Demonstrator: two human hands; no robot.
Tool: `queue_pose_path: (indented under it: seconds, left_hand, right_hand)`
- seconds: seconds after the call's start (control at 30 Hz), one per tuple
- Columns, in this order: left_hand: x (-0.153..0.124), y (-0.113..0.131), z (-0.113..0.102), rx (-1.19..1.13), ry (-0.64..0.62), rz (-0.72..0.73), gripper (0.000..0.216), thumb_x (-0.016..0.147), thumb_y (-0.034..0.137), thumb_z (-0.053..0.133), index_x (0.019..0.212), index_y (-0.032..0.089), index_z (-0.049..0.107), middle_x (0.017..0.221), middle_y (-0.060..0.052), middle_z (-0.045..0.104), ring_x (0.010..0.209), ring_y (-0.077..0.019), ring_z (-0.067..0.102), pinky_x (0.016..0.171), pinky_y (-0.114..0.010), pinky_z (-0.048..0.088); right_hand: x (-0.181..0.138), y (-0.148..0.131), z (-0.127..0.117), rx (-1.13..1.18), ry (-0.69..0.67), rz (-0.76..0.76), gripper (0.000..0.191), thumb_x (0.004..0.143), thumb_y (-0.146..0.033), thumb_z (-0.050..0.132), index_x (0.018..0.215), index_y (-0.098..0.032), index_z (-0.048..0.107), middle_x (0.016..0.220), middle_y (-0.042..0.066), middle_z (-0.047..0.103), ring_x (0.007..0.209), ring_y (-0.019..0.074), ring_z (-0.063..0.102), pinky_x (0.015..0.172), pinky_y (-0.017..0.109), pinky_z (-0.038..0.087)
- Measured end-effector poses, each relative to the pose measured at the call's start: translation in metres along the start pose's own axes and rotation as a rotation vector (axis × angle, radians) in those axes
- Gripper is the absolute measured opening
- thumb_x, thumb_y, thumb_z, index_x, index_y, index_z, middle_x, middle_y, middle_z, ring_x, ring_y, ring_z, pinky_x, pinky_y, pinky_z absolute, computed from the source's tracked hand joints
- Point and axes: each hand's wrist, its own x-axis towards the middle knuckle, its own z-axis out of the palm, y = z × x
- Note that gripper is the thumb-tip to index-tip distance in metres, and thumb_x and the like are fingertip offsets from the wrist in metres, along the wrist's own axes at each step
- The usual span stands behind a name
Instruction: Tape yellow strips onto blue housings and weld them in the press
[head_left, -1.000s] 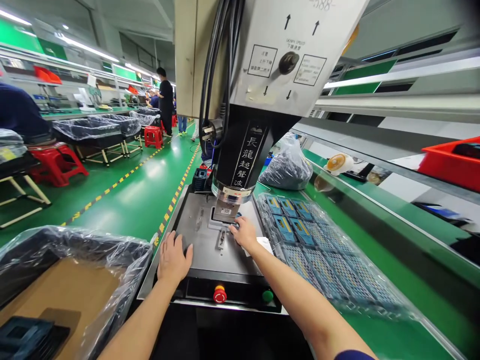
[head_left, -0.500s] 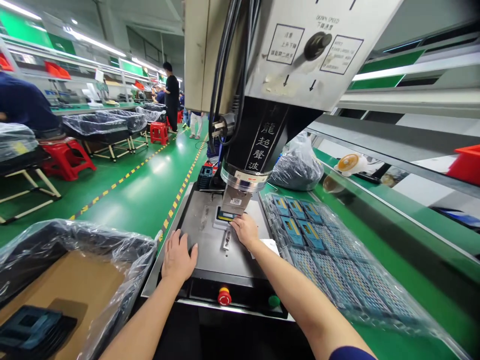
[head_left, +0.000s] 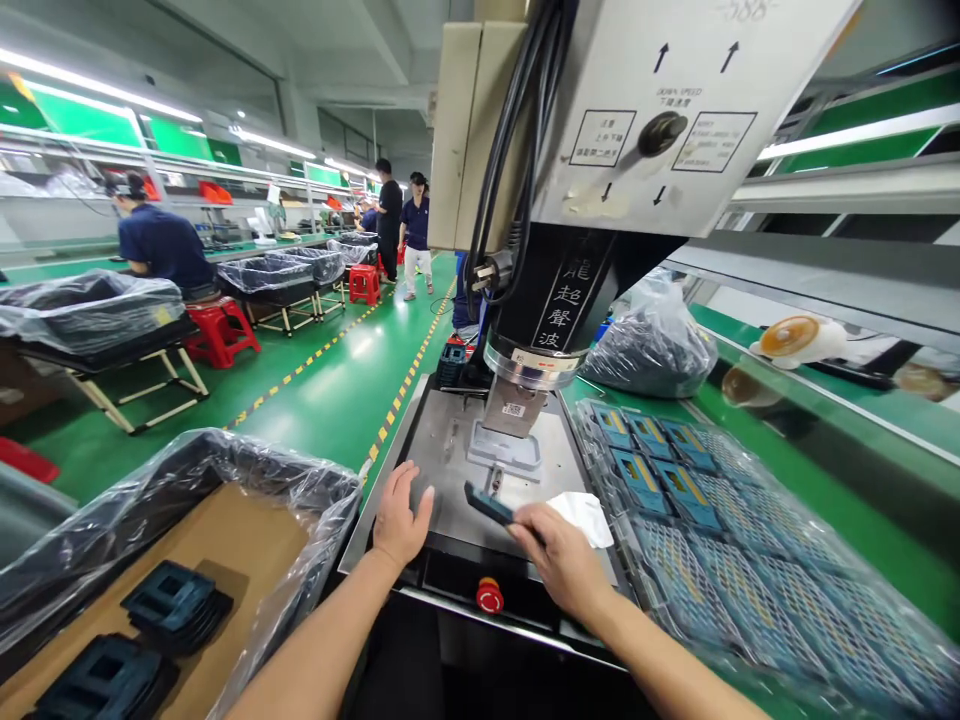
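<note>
My right hand (head_left: 564, 560) is closed around a small dark-blue part (head_left: 489, 504), pinched between fingertips and thumb, the part tilted and held in the air just above the near side of the metal base plate (head_left: 450, 470); my left hand (head_left: 400, 520) lies flat and open on that plate's near left edge, fingers spread, holding nothing. Just beside my right hand, on the plate, lies a crumpled white cloth (head_left: 581, 515); below both hands, on the machine's front panel, sits the red stop button (head_left: 490, 595). Further in on the plate is the pale fixture (head_left: 504, 452), with nothing in it, and directly above it the welding horn (head_left: 514, 408) hangs clear of it, under the black-and-grey machine head (head_left: 600, 200). To my right a clear tray of blue parts (head_left: 675, 480) is wrapped in plastic film on the green bench; to my left a plastic-lined cardboard box (head_left: 225, 520) holds stacks of dark frames (head_left: 174, 603); beyond, several people work along the green aisle.
</note>
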Motion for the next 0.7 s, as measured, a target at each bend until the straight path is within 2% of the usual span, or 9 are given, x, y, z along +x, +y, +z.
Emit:
queue_pose_path:
  seconds: [0.07, 0.1, 0.17, 0.23, 0.3, 0.4, 0.5, 0.6, 0.7]
  left_hand:
    - [-0.021, 0.011, -0.013, -0.107, -0.03, 0.039, 0.041, 0.093, 0.035, 0.036, 0.127, 0.014, 0.045, 0.129, -0.016, 0.053, 0.123, -0.0228, 0.049, 0.105, -0.042, 0.042]
    - [-0.034, 0.018, -0.019, -0.184, -0.089, 0.056, 0.043, 0.093, 0.037, 0.038, 0.13, 0.016, 0.043, 0.128, -0.015, 0.054, 0.12, -0.0221, 0.052, 0.102, -0.04, 0.045]
    - [-0.064, 0.033, -0.028, -0.414, -0.34, 0.041, 0.05, 0.087, 0.042, 0.049, 0.132, 0.02, 0.043, 0.125, -0.012, 0.058, 0.111, -0.0217, 0.058, 0.096, -0.037, 0.048]
    - [-0.093, 0.045, -0.034, -0.518, -0.596, -0.081, 0.047, 0.081, 0.043, 0.058, 0.123, 0.023, 0.051, 0.111, -0.008, 0.065, 0.098, -0.0209, 0.062, 0.088, -0.034, 0.052]
    - [-0.116, 0.05, -0.035, -0.533, -0.739, -0.265, 0.034, 0.08, 0.04, 0.059, 0.109, 0.024, 0.058, 0.09, -0.003, 0.068, 0.082, -0.0187, 0.064, 0.076, -0.031, 0.052]
    - [-0.138, 0.048, -0.033, -0.645, -0.8, -0.537, 0.022, 0.08, 0.036, 0.058, 0.095, 0.02, 0.058, 0.072, 0.001, 0.062, 0.064, -0.0152, 0.061, 0.064, -0.028, 0.049]
    - [-0.152, 0.041, -0.034, -0.748, -0.807, -0.703, 0.025, 0.079, 0.038, 0.059, 0.09, 0.017, 0.055, 0.072, 0.0, 0.06, 0.061, -0.0143, 0.06, 0.061, -0.027, 0.046]
    - [-0.159, 0.038, -0.038, -0.74, -0.821, -0.751, 0.027, 0.078, 0.041, 0.059, 0.089, 0.016, 0.054, 0.071, 0.0, 0.06, 0.061, -0.0148, 0.061, 0.06, -0.026, 0.044]
    - [-0.161, 0.042, -0.043, -0.634, -0.805, -0.757, 0.028, 0.079, 0.044, 0.056, 0.087, 0.017, 0.055, 0.069, 0.001, 0.06, 0.06, -0.0157, 0.062, 0.058, -0.026, 0.042]
  right_hand:
    - [-0.029, -0.017, -0.001, 0.128, -0.137, 0.158, 0.032, 0.093, -0.045, 0.045, 0.076, -0.021, 0.057, 0.074, 0.002, 0.059, 0.069, 0.0168, 0.054, 0.066, 0.028, 0.042]
    - [-0.043, -0.023, 0.002, 0.201, -0.203, 0.239, 0.034, 0.091, -0.048, 0.046, 0.073, -0.02, 0.056, 0.072, 0.001, 0.057, 0.067, 0.016, 0.051, 0.064, 0.027, 0.04]
    - [-0.069, -0.027, 0.013, 0.365, -0.309, 0.384, 0.039, 0.088, -0.053, 0.049, 0.07, -0.018, 0.054, 0.068, 0.0, 0.054, 0.064, 0.0142, 0.046, 0.06, 0.025, 0.036]
    - [-0.09, -0.028, 0.028, 0.515, -0.367, 0.5, 0.043, 0.085, -0.057, 0.051, 0.068, -0.017, 0.053, 0.063, -0.002, 0.049, 0.06, 0.0122, 0.04, 0.056, 0.024, 0.031]
    - [-0.106, -0.028, 0.042, 0.585, -0.384, 0.581, 0.045, 0.084, -0.058, 0.051, 0.067, -0.016, 0.053, 0.06, -0.003, 0.047, 0.058, 0.011, 0.038, 0.055, 0.023, 0.029]
    - [-0.122, -0.03, 0.054, 0.511, -0.388, 0.607, 0.033, 0.081, -0.048, 0.058, 0.072, -0.016, 0.059, 0.066, -0.001, 0.055, 0.064, 0.0125, 0.045, 0.059, 0.023, 0.033]
    - [-0.13, -0.036, 0.058, 0.381, -0.419, 0.579, 0.018, 0.076, -0.035, 0.063, 0.081, -0.019, 0.065, 0.076, -0.001, 0.064, 0.074, 0.0155, 0.054, 0.066, 0.024, 0.037]
    - [-0.135, -0.042, 0.062, 0.329, -0.433, 0.581, 0.016, 0.078, -0.033, 0.06, 0.085, -0.021, 0.067, 0.081, 0.0, 0.067, 0.077, 0.0174, 0.059, 0.069, 0.025, 0.04]
    - [-0.139, -0.047, 0.067, 0.312, -0.413, 0.581, 0.02, 0.081, -0.034, 0.056, 0.092, -0.021, 0.067, 0.092, 0.002, 0.068, 0.087, 0.0201, 0.06, 0.076, 0.027, 0.042]
